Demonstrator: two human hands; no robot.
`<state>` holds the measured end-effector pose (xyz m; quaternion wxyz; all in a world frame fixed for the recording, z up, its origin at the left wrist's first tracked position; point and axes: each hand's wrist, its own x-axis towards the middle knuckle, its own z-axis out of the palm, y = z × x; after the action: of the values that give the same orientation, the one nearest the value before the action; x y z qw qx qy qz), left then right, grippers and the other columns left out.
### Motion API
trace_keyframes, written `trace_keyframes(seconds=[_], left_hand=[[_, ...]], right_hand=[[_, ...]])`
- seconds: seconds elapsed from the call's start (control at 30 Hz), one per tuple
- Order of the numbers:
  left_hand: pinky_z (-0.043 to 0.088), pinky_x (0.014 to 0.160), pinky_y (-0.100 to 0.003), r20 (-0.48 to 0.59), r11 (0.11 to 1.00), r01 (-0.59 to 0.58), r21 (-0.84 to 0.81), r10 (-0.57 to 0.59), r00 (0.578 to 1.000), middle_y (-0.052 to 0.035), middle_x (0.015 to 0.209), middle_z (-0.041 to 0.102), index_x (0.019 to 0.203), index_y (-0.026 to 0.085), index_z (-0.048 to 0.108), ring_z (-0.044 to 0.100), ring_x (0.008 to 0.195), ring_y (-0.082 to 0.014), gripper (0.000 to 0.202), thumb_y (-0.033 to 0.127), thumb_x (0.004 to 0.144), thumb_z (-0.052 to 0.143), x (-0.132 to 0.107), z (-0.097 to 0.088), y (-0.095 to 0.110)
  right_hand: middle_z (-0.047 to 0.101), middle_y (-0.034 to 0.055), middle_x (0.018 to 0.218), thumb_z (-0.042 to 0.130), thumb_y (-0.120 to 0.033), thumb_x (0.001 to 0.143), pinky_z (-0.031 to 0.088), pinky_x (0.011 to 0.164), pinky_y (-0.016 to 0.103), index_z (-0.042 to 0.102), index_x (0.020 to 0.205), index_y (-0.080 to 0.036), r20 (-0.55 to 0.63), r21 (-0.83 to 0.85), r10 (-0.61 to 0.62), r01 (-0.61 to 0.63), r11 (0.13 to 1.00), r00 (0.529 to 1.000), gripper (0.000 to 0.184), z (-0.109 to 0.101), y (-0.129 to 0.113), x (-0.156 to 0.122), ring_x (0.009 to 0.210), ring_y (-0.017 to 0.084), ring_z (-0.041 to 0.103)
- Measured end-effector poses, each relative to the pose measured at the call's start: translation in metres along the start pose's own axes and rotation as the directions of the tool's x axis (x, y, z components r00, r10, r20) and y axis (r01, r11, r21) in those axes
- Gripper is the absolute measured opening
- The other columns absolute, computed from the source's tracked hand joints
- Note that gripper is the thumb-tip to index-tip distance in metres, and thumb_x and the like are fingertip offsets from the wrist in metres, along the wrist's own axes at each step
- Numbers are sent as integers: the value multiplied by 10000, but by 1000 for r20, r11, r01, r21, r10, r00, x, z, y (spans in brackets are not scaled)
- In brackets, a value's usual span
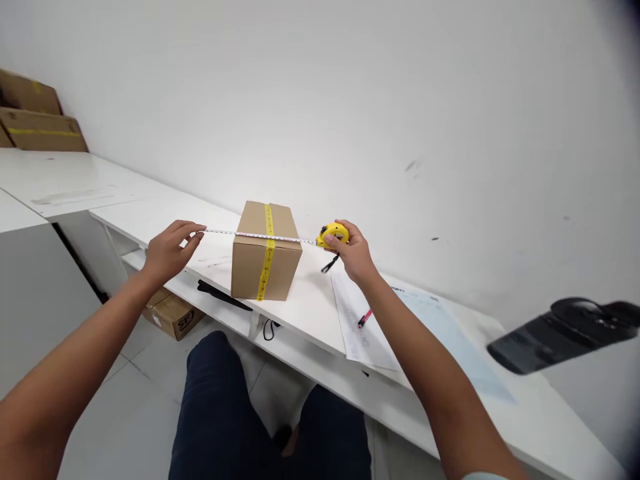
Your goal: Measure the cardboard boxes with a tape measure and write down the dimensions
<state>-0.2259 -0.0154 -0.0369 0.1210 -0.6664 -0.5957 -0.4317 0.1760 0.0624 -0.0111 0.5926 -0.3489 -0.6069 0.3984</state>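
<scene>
A brown cardboard box [250, 267] with yellow printed tape down its middle stands on the white table [320, 313]. My right hand [356, 253] grips the yellow case of a tape measure [336, 233], right of the box, and a black wrist strap dangles under it. From the case the white blade runs left across the top of the box and past its left side. My left hand [171, 250] pinches the blade's free end between thumb and fingers, left of the box. The numbers on the blade are too small to read.
Written paper sheets [365, 333] lie on the table at right, with a red pen [365, 318] on them. A black bottle [565, 333] is farther right. Several cartons [45, 130] sit at far left. Another carton [175, 317] is on the floor below.
</scene>
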Motion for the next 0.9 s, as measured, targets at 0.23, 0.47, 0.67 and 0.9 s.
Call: trace_keyframes(seconds=[0.23,0.47,0.67,0.9], left_hand=[[398,1169,-452,147,981,-127,-146,148,978,-118,1507,497,1356,198,612,478,1380,-258,619,612,1017,300,7,8,21],[389,1185,-480,224,980,-195,-49,201,954,-72,1601,429,1482,260,485,425,1452,-292,636,627,964,443,4,29,54],[392,1103,-516,48,969,-218,117,214,976,-50,1372,661,1250,282,640,611,1260,-297,385,507,940,600,1,30,67],[308,1138,-540,-247,805,-456,380,563,789,13,979,790,964,272,680,719,868,-213,32,259,934,678,-12,-3,92]], right_hand=[[624,21,1113,866,-506,642,612,816,346,605,1180,-269,73,39,-37,34,999,997,642,19,16,4,978,184,645],[639,66,1272,764,-512,753,526,982,441,606,1245,-262,80,-182,-108,121,976,991,574,26,10,4,1100,245,612],[602,90,1399,699,-445,820,451,1049,442,581,1309,-236,77,-353,-145,163,922,987,545,23,-2,-7,1200,261,585],[638,61,1256,733,-448,813,513,914,428,560,1234,-273,145,-264,-157,191,945,977,488,13,-28,-31,1103,242,630]])
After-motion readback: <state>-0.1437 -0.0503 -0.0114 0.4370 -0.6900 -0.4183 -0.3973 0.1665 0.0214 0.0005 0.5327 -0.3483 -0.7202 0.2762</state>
